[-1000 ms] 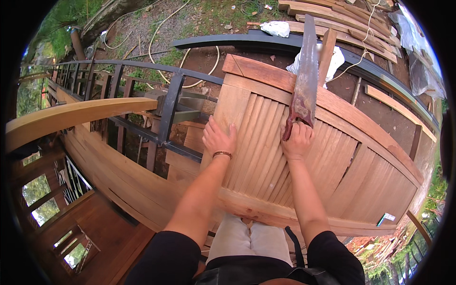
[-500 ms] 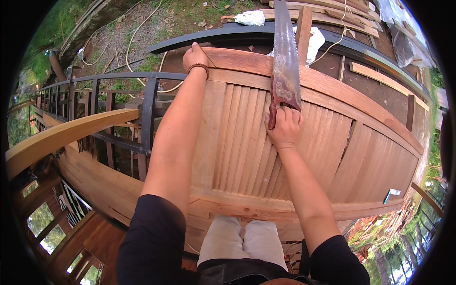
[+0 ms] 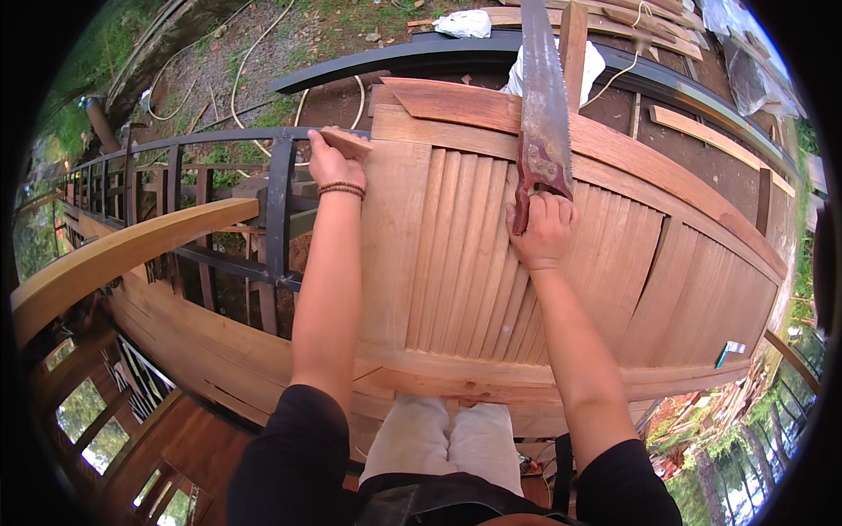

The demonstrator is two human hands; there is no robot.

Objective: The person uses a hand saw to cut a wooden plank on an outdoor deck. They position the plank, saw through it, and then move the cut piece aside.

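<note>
My right hand [image 3: 545, 230] is wrapped round the dark red handle of a hand saw [image 3: 545, 96], its worn blade pointing away from me across the far edge of the wooden panel. My left hand [image 3: 331, 165], with a beaded bracelet at the wrist, grips a small wood offcut [image 3: 347, 142] just past the panel's far left corner. A reddish plank [image 3: 456, 103] lies along the far side of the louvred panel [image 3: 377, 245]; its left end is cut at a slant. The saw's blade covers part of the plank.
To the left stand a dark metal frame [image 3: 279, 202] and a thick pale beam [image 3: 132, 250]. A small teal-and-white object [image 3: 730, 352] rests on the panel's near right corner. Beyond lie dark metal bars [image 3: 395, 68], stacked boards [image 3: 596, 26] and a pale cable [image 3: 239, 79].
My left hand has come away from the plank's end, moving left and nearer with the offcut. The slanted end now shows. My right hand and the saw have shifted slightly right.
</note>
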